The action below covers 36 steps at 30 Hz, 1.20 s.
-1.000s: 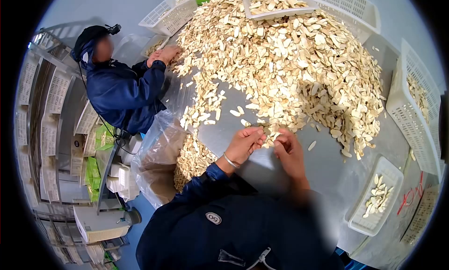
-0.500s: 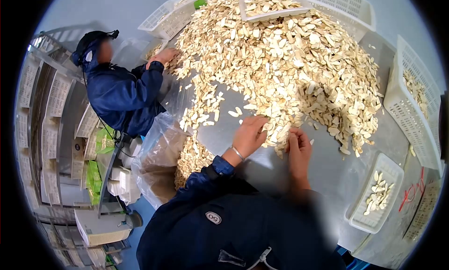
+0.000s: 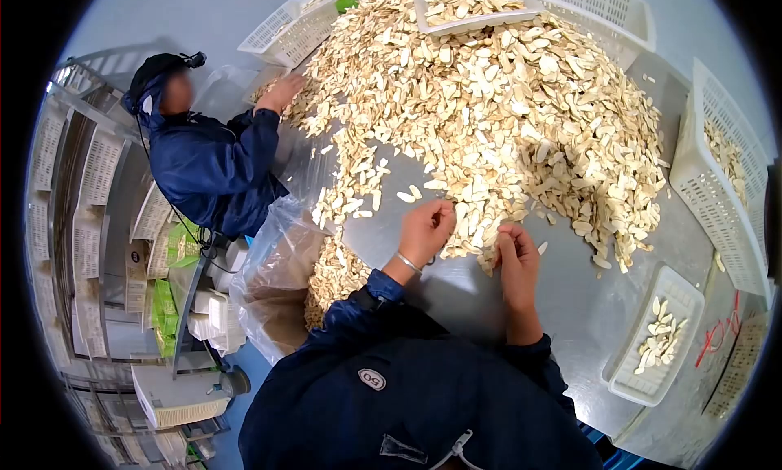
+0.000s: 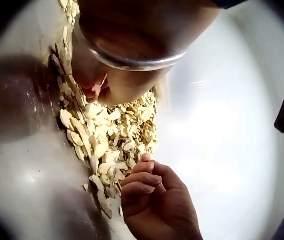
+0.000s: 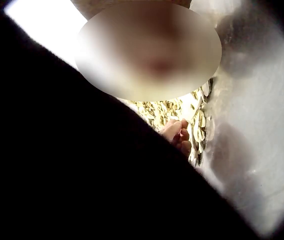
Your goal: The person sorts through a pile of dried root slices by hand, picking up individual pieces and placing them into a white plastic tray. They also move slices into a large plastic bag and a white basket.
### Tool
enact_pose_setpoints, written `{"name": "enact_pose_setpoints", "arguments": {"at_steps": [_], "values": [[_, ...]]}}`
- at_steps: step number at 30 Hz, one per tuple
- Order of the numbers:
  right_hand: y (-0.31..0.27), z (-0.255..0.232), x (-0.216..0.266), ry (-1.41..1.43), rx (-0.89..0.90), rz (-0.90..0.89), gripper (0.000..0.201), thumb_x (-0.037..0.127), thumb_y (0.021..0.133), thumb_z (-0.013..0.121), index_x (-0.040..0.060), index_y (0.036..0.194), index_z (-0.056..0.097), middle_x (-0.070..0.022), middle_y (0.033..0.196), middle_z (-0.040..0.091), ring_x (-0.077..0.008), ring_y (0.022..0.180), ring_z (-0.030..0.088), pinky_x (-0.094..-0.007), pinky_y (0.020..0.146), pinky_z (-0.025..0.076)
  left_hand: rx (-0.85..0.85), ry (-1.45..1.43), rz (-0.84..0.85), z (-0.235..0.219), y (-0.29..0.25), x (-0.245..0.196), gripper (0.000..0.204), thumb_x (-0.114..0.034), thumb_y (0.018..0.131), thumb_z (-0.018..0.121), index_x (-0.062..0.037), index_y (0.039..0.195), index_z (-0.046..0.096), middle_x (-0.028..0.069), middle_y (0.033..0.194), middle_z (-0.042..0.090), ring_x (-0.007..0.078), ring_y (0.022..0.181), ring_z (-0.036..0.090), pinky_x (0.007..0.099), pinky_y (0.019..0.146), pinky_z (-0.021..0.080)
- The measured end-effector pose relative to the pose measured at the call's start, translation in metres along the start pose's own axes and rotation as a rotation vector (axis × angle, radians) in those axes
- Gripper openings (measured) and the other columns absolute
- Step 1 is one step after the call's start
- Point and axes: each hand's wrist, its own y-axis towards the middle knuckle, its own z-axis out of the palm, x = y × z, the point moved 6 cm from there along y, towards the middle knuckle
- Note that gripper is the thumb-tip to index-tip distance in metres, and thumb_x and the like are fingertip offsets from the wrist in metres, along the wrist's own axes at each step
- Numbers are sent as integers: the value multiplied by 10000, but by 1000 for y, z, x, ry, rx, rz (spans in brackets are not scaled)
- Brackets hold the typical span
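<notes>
Left hand point(image 3: 429, 228) slid up off bare table point(image 3: 570, 307) into near edge of pile of pale slices point(image 3: 505, 112), fingers now resting among slices; a second ago it was lower, right against right hand. Right hand point(image 3: 516, 258) drifted a bit right and toward body, hands now apart, its fingers curled at pile's edge. Other worker's hand point(image 3: 283, 91) moved from low on pile's left edge to higher up, closer to white basket point(image 3: 281, 32).

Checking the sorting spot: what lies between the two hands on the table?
In the head view, a tongue of pale slices from the big pile fills the gap between the left hand and right hand.
</notes>
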Motion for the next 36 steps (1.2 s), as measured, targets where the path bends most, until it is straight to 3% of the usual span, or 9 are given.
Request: {"name": "enact_pose_setpoints", "arguments": {"at_steps": [7, 13, 19, 25, 26, 29, 30, 33, 36], "values": [[0, 1, 2, -17, -3, 7, 117, 93, 1022, 563, 27, 1088, 633, 24, 769, 558, -37, 597, 488, -203, 533, 404, -67, 203, 160, 10, 2, -9, 195, -142, 849, 756, -27, 982, 671, 37, 743, 624, 138, 594, 594, 287, 574, 488], [0, -2, -2, -2, -9, 5, 133, 97, 1015, 565, 35, 1101, 645, 26, 802, 591, -26, 595, 498, -192, 521, 398, 55, 227, 100, 16, 2, -11, 274, -177, 835, 776, -35, 1049, 682, 47, 761, 627, 160, 600, 606, 301, 575, 498], [1, -4, 0, -10, -35, -11, 134, 99, 1019, 563, 33, 1098, 650, 28, 791, 585, -26, 588, 492, -196, 521, 396, 41, 145, 38, 16, 4, -19, 297, -218, 848, 746, -57, 1083, 664, 96, 804, 660, 259, 651, 651, 370, 596, 510], [1, -20, 3, -64, -79, -4, 155, 134, 1033, 559, 29, 1098, 651, 15, 806, 588, -41, 603, 502, -202, 545, 417, -74, 215, 76, 15, 12, -8, 357, -193, 849, 732, -62, 1175, 669, 123, 789, 669, 288, 636, 644, 372, 596, 513], [1, -22, 4, -69, -71, -12, 166, 151, 1039, 558, 29, 1102, 651, 11, 818, 593, -45, 614, 509, -205, 552, 426, -74, 243, 39, 10, 14, -3, 345, -174, 868, 742, -42, 1179, 671, 70, 746, 663, 194, 612, 631, 320, 580, 500], [-2, -20, 10, 88, -98, 50, 211, 196, 1057, 540, 35, 1154, 635, -4, 860, 601, -54, 661, 530, -216, 573, 452, 65, -239, -11, 13, 15, 0, 275, -100, 954, 677, 10, 1205, 662, -10, 791, 665, 56, 650, 562, 220, 587, 443], [-3, -15, 13, 175, -114, 117, 224, 206, 1060, 537, 35, 1175, 624, -8, 871, 604, -57, 678, 539, -220, 580, 460, 179, -562, -118, 19, 11, -15, 222, -96, 1001, 635, 27, 1184, 662, -51, 822, 639, 24, 696, 536, 192, 599, 424], [-8, -1, 21, 329, -142, 250, 254, 219, 1059, 537, 36, 1225, 597, -12, 876, 605, -59, 690, 546, -223, 574, 458, 252, -576, -70, 11, 11, -45, 184, -95, 1008, 633, 24, 1145, 665, -43, 842, 639, 27, 710, 541, 196, 596, 423], [-5, -3, 20, 267, -85, 211, 252, 200, 1045, 555, 38, 1235, 586, 4, 826, 587, -46, 617, 501, -210, 513, 395, 135, -8, 125, 8, 11, -45, 164, -154, 916, 722, -27, 1002, 664, 6, 706, 567, 154, 646, 544, 308, 583, 426]]}}
